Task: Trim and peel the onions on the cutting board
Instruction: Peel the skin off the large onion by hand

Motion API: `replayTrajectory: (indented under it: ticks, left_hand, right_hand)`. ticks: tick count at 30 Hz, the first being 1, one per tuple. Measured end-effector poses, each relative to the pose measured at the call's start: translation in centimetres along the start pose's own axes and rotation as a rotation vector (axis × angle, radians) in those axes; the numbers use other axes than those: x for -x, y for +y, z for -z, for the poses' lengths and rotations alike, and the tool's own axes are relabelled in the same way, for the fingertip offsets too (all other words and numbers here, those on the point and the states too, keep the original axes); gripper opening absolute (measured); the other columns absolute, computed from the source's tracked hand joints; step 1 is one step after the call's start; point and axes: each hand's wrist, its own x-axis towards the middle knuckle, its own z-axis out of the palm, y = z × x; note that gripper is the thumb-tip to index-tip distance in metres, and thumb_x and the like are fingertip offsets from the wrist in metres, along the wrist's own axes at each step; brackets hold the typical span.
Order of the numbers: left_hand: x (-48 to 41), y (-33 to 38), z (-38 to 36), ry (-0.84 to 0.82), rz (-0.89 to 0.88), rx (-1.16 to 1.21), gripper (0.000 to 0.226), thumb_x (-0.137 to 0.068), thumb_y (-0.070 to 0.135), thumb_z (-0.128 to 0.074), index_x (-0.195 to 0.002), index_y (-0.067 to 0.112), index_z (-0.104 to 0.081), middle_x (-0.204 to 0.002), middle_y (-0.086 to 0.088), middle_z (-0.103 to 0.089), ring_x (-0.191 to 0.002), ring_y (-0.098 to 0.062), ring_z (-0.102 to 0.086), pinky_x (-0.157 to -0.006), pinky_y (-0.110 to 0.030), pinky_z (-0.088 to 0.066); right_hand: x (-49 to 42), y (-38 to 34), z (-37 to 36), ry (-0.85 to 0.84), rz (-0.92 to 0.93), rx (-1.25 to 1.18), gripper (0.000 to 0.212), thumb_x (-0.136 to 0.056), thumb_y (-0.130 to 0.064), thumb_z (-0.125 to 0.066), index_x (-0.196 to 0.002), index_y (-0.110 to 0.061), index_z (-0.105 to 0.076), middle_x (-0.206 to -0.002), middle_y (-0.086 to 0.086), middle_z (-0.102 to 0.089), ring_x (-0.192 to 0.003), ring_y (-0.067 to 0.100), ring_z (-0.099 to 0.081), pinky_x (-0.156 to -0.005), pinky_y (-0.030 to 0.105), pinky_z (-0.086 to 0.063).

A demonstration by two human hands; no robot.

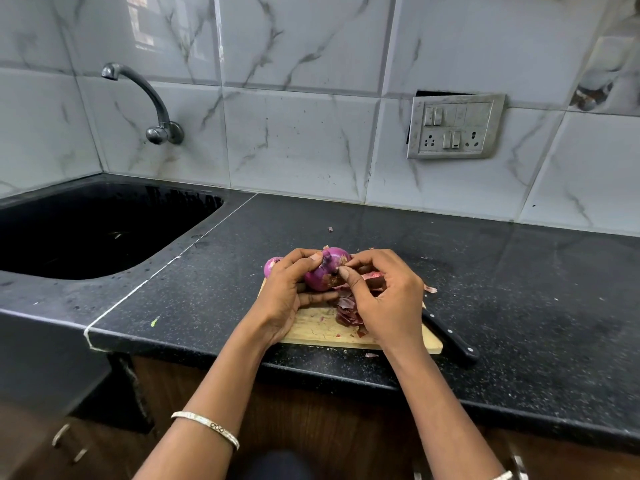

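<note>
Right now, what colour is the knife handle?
Black, with silver rivets; the knife handle shows in the head view.

Knife blade & 2nd onion partly hidden behind hands.

Head camera looks forward and down, close over countertop.

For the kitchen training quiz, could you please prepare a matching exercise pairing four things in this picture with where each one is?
Things:
1. held onion
2. second onion
3. knife
4. pile of peels

Places:
A. on the counter, along the cutting board's right edge
B. on the board, under the right hand
C. behind the left hand, at the board's far left corner
D. raised above the board, between both hands

Pairs: 1-D, 2-C, 3-A, 4-B
</note>
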Motion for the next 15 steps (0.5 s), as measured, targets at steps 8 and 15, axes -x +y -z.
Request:
replayTrajectory:
  ticks: [8, 15]
  left_hand:
    - [0.04, -0.22, 0.0, -0.116, 0.012, -0.029, 0.039, -0.091, 0.022, -0.065, -0.127, 0.007, -0.062, -0.11, -0.014, -0.073, -0.1, -0.03, -0.072, -0.09, -0.045, -0.062]
    - [0.3, -0.32, 0.32, -0.261, 0.009, -0.077, 0.055, -0.083, 0.016, -0.074, -0.136, 0.017, -0.06, -0.121, -0.009, -0.073, -0.112, -0.028, -0.071, -0.094, -0.037, -0.06]
  right_hand:
    - [-0.15, 0.65, -0.05, -0.068, -0.452, -0.351, 0.016, -0.091, -0.025, -0.076, -0.107, -0.023, -0.078, -0.099, -0.009, -0.078, -0.096, 0.009, -0.073, -0.083, 0.035, -0.061]
    - [-0.32, 0.49, 0.08, -0.092, -0.65, -0.64, 0.026, -0.089, -0.008, -0.074, -0.114, -0.01, -0.077, -0.109, 0.005, -0.078, -0.109, 0.015, -0.072, -0.103, 0.039, -0.054]
